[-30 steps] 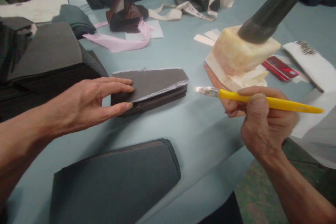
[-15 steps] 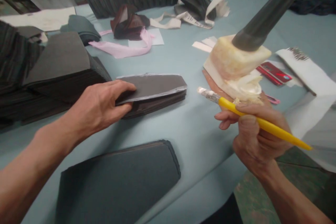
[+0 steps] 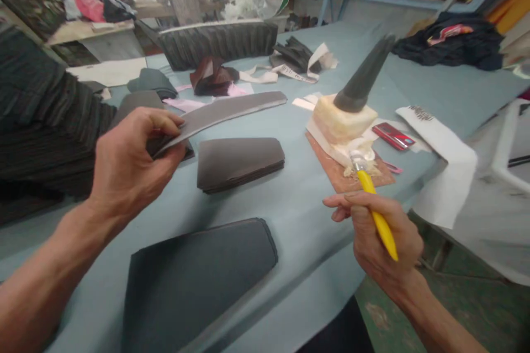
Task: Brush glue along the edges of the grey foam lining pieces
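Observation:
My left hand [image 3: 138,157] pinches one end of a dark grey panel [image 3: 236,107] with a pale coated edge, held up off the table. Below it lies a short stack of similar grey panels [image 3: 240,162]. My right hand [image 3: 383,226] grips a brush with a yellow handle [image 3: 377,215]. The brush's tip is in the whitish paste [image 3: 364,149] beside a yellowish block [image 3: 343,118], out of which a dark tapered shaft [image 3: 364,74] rises. Block and paste sit on a brown board [image 3: 331,168]. Nearer me is a larger dark panel stack [image 3: 199,287].
Tall piles of dark pieces [image 3: 45,116] stand at the left. Behind are a long pleated dark bundle [image 3: 219,44], brown scrap [image 3: 211,77] and white tape [image 3: 259,74]. A red box-like object [image 3: 393,136] and a white strip [image 3: 443,149] lie to the right, near the table edge.
My left hand has lifted the coated panel off the stack, up and to the left. My right hand has brought the brush tip into the paste. The view has tilted up.

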{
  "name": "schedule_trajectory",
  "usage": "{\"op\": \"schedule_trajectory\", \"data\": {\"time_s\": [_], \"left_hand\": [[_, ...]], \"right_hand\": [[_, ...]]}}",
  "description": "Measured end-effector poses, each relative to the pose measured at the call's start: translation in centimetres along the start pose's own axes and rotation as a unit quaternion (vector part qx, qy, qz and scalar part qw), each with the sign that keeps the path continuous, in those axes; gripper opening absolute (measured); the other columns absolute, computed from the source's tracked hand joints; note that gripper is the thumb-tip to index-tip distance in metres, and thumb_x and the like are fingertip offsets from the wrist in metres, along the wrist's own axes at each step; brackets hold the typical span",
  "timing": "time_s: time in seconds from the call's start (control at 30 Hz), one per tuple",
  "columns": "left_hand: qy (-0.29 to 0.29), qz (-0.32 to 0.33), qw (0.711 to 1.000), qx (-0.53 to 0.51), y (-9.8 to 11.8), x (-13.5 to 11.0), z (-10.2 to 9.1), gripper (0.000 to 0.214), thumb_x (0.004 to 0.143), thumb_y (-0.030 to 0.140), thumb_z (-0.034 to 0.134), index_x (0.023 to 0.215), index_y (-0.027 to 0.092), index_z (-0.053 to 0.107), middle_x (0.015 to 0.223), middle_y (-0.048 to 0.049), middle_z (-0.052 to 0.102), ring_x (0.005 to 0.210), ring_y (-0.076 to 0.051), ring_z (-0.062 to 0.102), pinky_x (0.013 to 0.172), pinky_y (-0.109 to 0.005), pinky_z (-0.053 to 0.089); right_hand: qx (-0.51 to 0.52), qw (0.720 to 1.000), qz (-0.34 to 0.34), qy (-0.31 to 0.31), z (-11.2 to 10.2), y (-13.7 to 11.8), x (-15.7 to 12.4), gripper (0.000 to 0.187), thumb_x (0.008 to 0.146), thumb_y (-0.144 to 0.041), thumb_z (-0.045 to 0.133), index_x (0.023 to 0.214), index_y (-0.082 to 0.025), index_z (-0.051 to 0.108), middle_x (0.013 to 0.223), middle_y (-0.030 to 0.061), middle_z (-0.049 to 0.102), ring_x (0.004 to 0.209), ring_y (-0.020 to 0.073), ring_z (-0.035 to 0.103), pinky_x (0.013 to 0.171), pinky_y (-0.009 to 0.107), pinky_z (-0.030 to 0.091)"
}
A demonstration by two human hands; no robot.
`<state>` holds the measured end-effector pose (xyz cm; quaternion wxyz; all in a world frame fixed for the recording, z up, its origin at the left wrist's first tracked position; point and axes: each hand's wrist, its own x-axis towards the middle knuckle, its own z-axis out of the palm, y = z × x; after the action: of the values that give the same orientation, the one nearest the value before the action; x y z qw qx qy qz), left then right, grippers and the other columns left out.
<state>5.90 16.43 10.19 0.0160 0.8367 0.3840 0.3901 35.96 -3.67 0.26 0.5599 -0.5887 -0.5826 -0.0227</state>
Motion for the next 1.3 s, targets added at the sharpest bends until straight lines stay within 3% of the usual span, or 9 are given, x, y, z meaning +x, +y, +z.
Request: {"op": "schedule_trajectory", "data": {"time_s": [0.1,0.27,0.53,0.7,0.83,0.97,1.1,1.23,1.3], "left_hand": [[0.028,0.05,0.996,0.065,1.0,-3.8,-2.6,0.009,0.092,0.029,0.066,0.098,0.023,0.062,0.117,-0.0078,0.078,0.109,-0.025,0.075,0.095,-0.037,0.054],[0.072,0.046,0.992,0.094,2.4,-11.1,-5.9,0.015,0.095,0.033,0.072,0.104,0.025,0.062,0.12,-0.011,0.079,0.11,-0.027,0.076,0.093,-0.04,0.054],[0.093,0.027,0.99,0.103,4.1,-17.8,-6.1,0.01,0.097,0.025,0.072,0.102,0.023,0.064,0.114,-0.0096,0.08,0.105,-0.021,0.077,0.093,-0.034,0.057],[0.089,0.008,0.993,0.079,5.1,-19.8,-5.4,0.014,0.095,0.025,0.071,0.105,0.03,0.064,0.118,-0.0057,0.08,0.107,-0.025,0.078,0.095,-0.041,0.062],[0.08,-0.026,0.996,0.023,5.9,-20.5,-5.6,0.023,0.089,0.032,0.07,0.109,0.042,0.064,0.124,-0.0034,0.078,0.116,-0.033,0.076,0.1,-0.057,0.063],[0.074,-0.011,0.997,-0.001,6.5,-20.8,-5.8,0.039,0.083,0.031,0.072,0.117,0.049,0.066,0.125,-0.0023,0.079,0.122,-0.037,0.074,0.102,-0.065,0.061],[0.083,0.016,0.996,0.008,6.9,-21.1,-5.6,0.042,0.084,0.022,0.07,0.118,0.047,0.068,0.128,-0.0014,0.078,0.126,-0.035,0.073,0.105,-0.062,0.062],[0.103,0.094,0.99,0.034,7.3,-21.5,-5.5,0.041,0.082,0.007,0.073,0.111,0.035,0.069,0.124,-0.0051,0.078,0.124,-0.03,0.074,0.102,-0.049,0.065],[0.124,0.09,0.987,0.046,7.6,-21.7,-5.7,0.043,0.083,0.005,0.076,0.115,0.032,0.067,0.126,-0.0076,0.076,0.125,-0.028,0.072,0.105,-0.045,0.063]], "right_hand": [[-0.045,0.999,-0.02,0.003,-0.4,-0.9,-0.5,0.005,0.103,-0.023,0.071,0.107,-0.026,0.069,0.09,-0.0018,0.085,0.063,0.0105,0.076,0.063,0.023,0.061],[-0.052,0.996,-0.07,-0.014,-0.3,-3.1,-1.6,0.006,0.103,-0.023,0.071,0.105,-0.025,0.065,0.089,-0.0012,0.085,0.062,0.0091,0.076,0.068,0.02,0.062],[-0.022,0.997,-0.047,-0.064,-0.1,-5.6,-3.1,0.01,0.101,-0.02,0.069,0.108,-0.027,0.066,0.088,-0.0002,0.084,0.064,0.0102,0.075,0.064,0.019,0.06],[0.054,0.993,0.043,-0.093,0.4,-7.0,-3.9,0.003,0.102,-0.025,0.068,0.102,-0.024,0.065,0.095,0.0028,0.085,0.066,0.0108,0.075,0.067,0.022,0.061],[0.156,0.966,0.181,-0.096,0.9,-8.1,-3.8,0.023,0.106,-0.042,0.062,0.094,-0.022,0.063,0.094,0.0044,0.084,0.068,0.0118,0.074,0.068,0.025,0.061],[0.252,0.931,0.253,-0.082,1.0,-9.5,-2.6,0.034,0.098,-0.054,0.069,0.089,-0.022,0.06,0.076,0.0004,0.077,0.058,0.0115,0.068,0.06,0.025,0.059],[0.286,0.921,0.251,-0.079,0.8,-10.7,-2.2,0.031,0.087,-0.045,0.081,0.087,-0.023,0.059,0.061,-0.0076,0.058,0.053,0.0086,0.054,0.052,0.019,0.049],[0.285,0.924,0.248,-0.052,0.7,-11.1,-2.8,0.028,0.085,-0.038,0.083,0.086,-0.023,0.059,0.069,-0.0063,0.058,0.058,0.0067,0.052,0.056,0.017,0.045],[0.281,0.929,0.237,-0.043,0.7,-11.1,-3.1,0.026,0.085,-0.036,0.083,0.088,-0.023,0.061,0.07,-0.0059,0.059,0.06,0.0074,0.054,0.058,0.017,0.047]]}}
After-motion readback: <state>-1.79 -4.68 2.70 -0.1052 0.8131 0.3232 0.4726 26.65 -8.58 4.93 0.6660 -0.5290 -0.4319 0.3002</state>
